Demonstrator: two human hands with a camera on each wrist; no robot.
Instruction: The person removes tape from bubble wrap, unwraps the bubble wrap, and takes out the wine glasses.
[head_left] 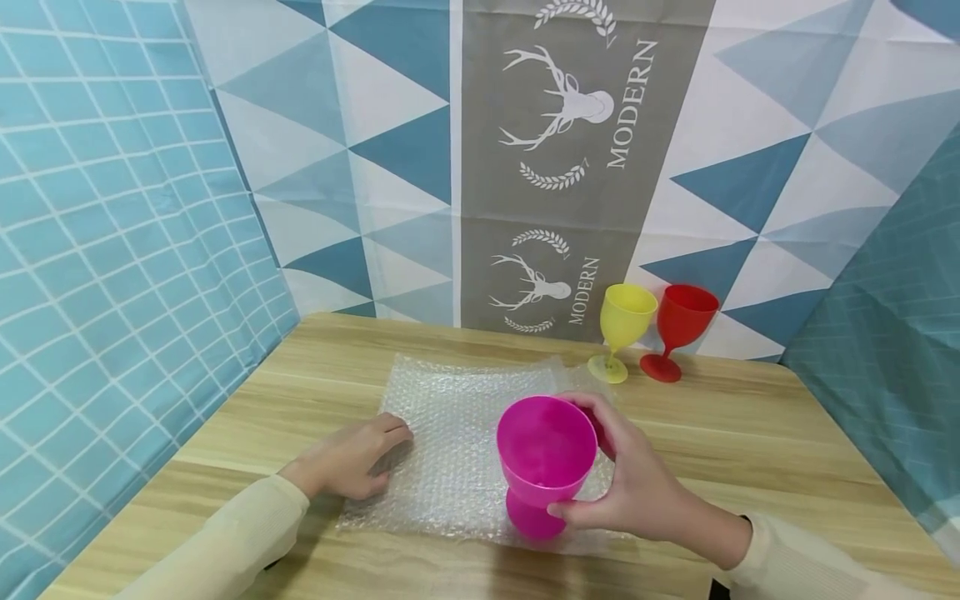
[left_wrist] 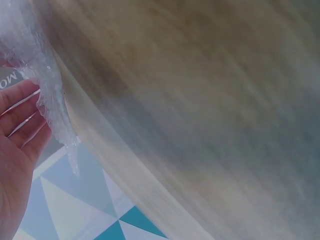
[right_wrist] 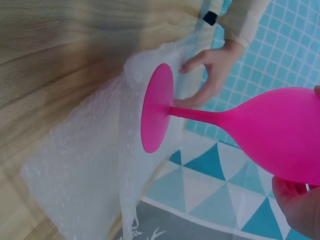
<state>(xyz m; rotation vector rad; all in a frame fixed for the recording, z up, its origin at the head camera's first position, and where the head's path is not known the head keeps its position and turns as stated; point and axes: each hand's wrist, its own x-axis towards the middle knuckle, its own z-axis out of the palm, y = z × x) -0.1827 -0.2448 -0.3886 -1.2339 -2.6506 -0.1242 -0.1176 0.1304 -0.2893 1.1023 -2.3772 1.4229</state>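
My right hand (head_left: pixel 637 475) grips a magenta plastic goblet (head_left: pixel 547 442) by its bowl, thumb at the near side and fingers round the far side. In the right wrist view the goblet's (right_wrist: pixel 270 132) thin stem and round foot show, held over a sheet of bubble wrap (right_wrist: pixel 85 165). The wrap (head_left: pixel 450 450) lies on the table in front of me. At its left edge rests my left hand (head_left: pixel 352 458), fingers relaxed and thumb apart from them. The left wrist view shows the left hand's fingers (left_wrist: pixel 22 117) against the crinkled wrap edge (left_wrist: pixel 55 100).
A yellow goblet (head_left: pixel 627 321) and a red goblet (head_left: pixel 684 317) stand side by side at the back right of the wooden table (head_left: pixel 750 433). Behind them hangs a patterned cloth (head_left: pixel 405 167). Blue checked cloth (head_left: pixel 112 208) closes off the left side.
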